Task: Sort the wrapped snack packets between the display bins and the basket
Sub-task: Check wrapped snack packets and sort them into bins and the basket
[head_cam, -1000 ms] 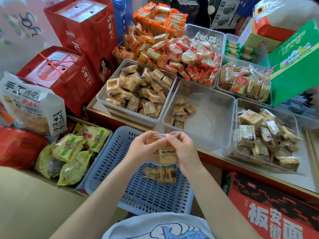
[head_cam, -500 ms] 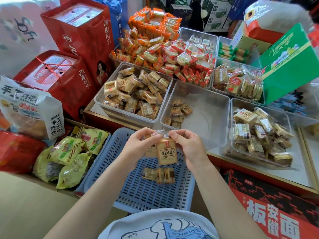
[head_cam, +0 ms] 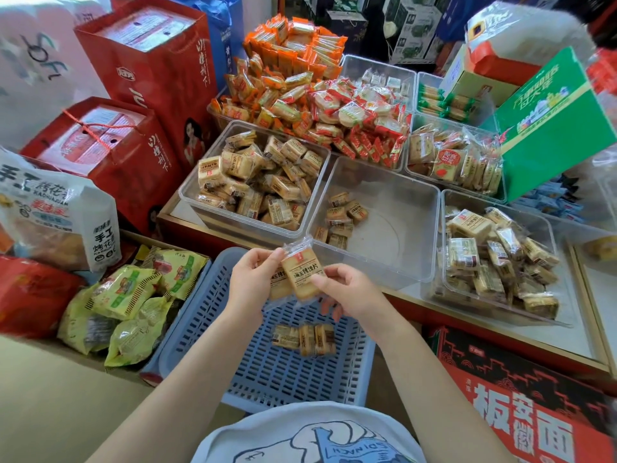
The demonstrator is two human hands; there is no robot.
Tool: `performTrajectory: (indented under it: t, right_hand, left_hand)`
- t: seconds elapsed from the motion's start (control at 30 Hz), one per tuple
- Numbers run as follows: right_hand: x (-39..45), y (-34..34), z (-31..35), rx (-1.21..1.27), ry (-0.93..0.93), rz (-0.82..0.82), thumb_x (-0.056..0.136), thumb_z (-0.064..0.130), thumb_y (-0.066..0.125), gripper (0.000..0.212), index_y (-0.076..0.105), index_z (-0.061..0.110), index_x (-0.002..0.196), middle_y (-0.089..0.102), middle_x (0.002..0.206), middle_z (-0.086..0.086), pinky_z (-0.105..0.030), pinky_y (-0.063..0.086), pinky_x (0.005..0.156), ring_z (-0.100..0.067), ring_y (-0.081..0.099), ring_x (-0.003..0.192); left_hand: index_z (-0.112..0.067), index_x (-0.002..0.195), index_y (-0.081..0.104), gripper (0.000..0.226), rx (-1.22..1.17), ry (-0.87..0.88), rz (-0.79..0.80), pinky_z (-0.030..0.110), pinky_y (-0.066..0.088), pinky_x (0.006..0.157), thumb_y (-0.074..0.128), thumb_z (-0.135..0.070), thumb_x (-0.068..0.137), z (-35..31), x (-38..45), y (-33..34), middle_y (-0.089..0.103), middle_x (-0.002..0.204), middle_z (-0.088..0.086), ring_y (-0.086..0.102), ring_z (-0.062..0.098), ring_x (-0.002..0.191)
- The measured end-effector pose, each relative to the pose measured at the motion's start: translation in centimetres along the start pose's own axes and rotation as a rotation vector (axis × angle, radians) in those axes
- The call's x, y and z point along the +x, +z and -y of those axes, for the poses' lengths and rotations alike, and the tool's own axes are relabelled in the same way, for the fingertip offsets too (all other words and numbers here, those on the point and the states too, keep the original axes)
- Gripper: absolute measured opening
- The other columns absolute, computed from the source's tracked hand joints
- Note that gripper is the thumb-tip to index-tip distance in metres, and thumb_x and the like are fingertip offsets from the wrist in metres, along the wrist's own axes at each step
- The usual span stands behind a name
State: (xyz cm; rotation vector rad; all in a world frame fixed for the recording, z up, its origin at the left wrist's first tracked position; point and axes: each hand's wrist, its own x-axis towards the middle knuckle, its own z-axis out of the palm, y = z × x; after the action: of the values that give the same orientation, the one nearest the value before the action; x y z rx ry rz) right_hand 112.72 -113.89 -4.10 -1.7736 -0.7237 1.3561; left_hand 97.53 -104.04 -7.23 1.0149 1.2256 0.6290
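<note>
A: What are the hands doing?

B: The left hand [head_cam: 252, 279] holds a packet [head_cam: 302, 274] at its top corner, fingers curled on the wrapper. A second packet [head_cam: 277, 283] is tucked behind it in the same grip. The right hand [head_cam: 347, 290] pinches the front packet's right edge with thumb and finger.

A: What is new?

B: A moment ago both hands held the packet flat by its top. Now it is tipped, and the right hand has slid down to its side.

A: What does that mean?

B: I think the right hand is taking the front one away, to put it somewhere.

A: Where is it now?

B: Over the basket [head_cam: 200, 315], above its far edge. Three packets [head_cam: 303, 339] lie in the basket below. Just past the basket is the clear bin [head_cam: 417, 228] with a few packets [head_cam: 340, 217]. Left of that, a full bin [head_cam: 193, 195]. To the right, another bin [head_cam: 547, 225].
</note>
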Motion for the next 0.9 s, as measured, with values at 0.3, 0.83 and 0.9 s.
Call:
performTrajectory:
  t: [0.3, 0.83, 0.9]
  right_hand:
    - [0.2, -0.3, 0.0, 0.238, -0.153, -0.307, 0.097, 0.034, 0.067, 0.030, 0.052, 0.011, 0.109, 0.075, 0.094, -0.016, -0.029, 0.050, 0.056, -0.017, 0.062, 0.063]
    - [0.1, -0.5, -0.6, -0.012, -0.275, -0.456, 0.096, 0.022, 0.070, 0.013, 0.065, 0.013, 0.088, 0.068, 0.076, -0.001, -0.036, 0.054, 0.067, -0.014, 0.061, 0.068]
    - [0.3, -0.7, -0.6, -0.072, -0.284, -0.494, 0.095, 0.027, 0.071, 0.015, 0.065, 0.016, 0.087, 0.068, 0.085, -0.001, -0.026, 0.053, 0.073, -0.009, 0.061, 0.077]
  left_hand:
    - [-0.027, 0.104, 0.068, 0.056, 0.072, -0.002, 0.234, 0.022, 0.050, 0.059, 0.081, -0.062, 0.063, 0.1, -1.8, 1.5, 0.072, 0.105, 0.009, 0.067, 0.016, 0.079]
    - [-0.014, 0.099, 0.065, 0.016, 0.216, 0.170, 0.225, 0.022, 0.051, 0.057, 0.068, -0.030, 0.097, -0.3, -1.7, 1.7, 0.065, 0.080, 0.007, 0.063, 0.005, 0.060]
    - [-0.021, 0.095, 0.066, 0.020, 0.217, 0.154, 0.177, 0.039, 0.060, 0.070, 0.072, -0.040, 0.092, 0.0, -1.5, 1.5, 0.068, 0.091, 0.013, 0.069, 0.025, 0.077]
